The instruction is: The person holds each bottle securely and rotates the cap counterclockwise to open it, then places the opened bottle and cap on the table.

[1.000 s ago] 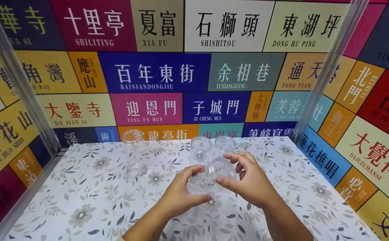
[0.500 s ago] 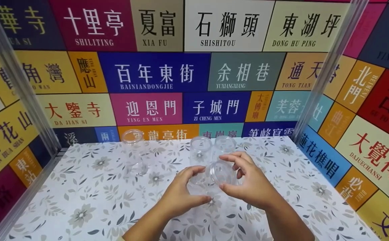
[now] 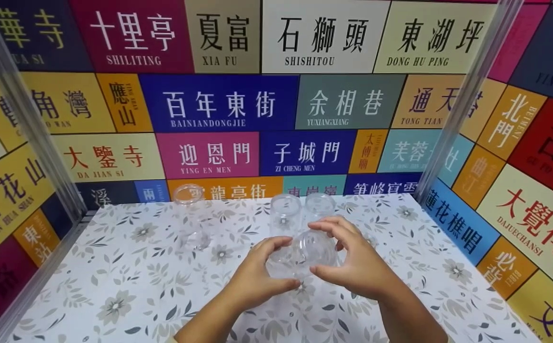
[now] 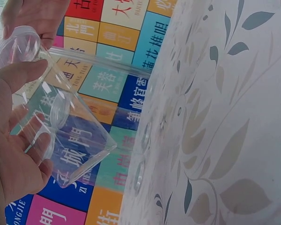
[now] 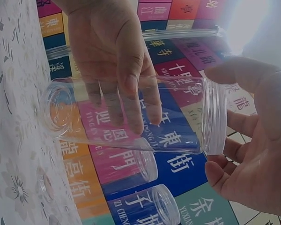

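A clear plastic jar [image 5: 131, 115] is held tilted between my hands above the table; in the head view it faintly shows the pattern behind it. My left hand [image 3: 257, 276] grips its body, with the thumb on the near side and the fingers on the far side, as the left wrist view shows. On the jar's end sits a clear ridged lid [image 5: 216, 117]. My right hand [image 3: 352, 257] pinches around that lid, the thumb at one edge and curled fingers at the other. The jar looks see-through, with nothing visible inside.
Behind the hands stand two similar clear jars, the left one [image 3: 286, 205] and the right one [image 3: 320, 204] close together. Another clear jar [image 3: 189, 195] stands farther left. The table [image 3: 114, 267] has a floral cover, and colourful lettered panels [image 3: 219, 102] wall it in.
My right fingers have shifted round the lid, the thumb and fingertips rotating slightly, and the lid end has tipped a little. The left hand keeps its place.
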Action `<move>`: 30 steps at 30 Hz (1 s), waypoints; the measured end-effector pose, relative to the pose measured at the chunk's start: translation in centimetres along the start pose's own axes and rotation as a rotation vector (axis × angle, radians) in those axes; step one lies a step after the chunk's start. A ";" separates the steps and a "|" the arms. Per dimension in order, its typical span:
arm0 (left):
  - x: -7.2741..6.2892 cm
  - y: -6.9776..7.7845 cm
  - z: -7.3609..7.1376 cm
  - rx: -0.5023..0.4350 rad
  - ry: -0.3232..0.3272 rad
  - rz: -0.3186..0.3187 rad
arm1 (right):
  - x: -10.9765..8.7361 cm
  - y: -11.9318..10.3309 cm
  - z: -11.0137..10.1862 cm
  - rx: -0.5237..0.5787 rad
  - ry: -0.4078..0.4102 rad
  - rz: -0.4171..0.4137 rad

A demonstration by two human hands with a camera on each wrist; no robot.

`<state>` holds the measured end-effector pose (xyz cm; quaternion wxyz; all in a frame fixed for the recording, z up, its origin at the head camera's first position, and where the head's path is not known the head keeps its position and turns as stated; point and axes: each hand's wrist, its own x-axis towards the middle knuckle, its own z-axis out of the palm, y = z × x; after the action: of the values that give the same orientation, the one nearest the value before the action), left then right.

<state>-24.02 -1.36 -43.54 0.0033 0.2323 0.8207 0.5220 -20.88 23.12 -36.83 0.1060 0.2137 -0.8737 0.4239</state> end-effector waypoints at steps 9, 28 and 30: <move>0.1 -0.1 0.0 -0.021 -0.002 -0.016 | 0.0 0.0 0.0 0.001 0.028 -0.039; 0.4 -0.4 -0.2 -0.070 0.075 -0.030 | 0.3 0.4 -0.2 0.154 0.122 -0.061; 0.4 -0.4 -0.3 -0.084 0.086 -0.038 | 0.4 0.6 -0.2 0.176 0.131 -0.061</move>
<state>-24.62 -1.58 -43.65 -0.0124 0.1939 0.8018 0.5651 -21.50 23.49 -36.93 0.1564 0.2208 -0.8174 0.5085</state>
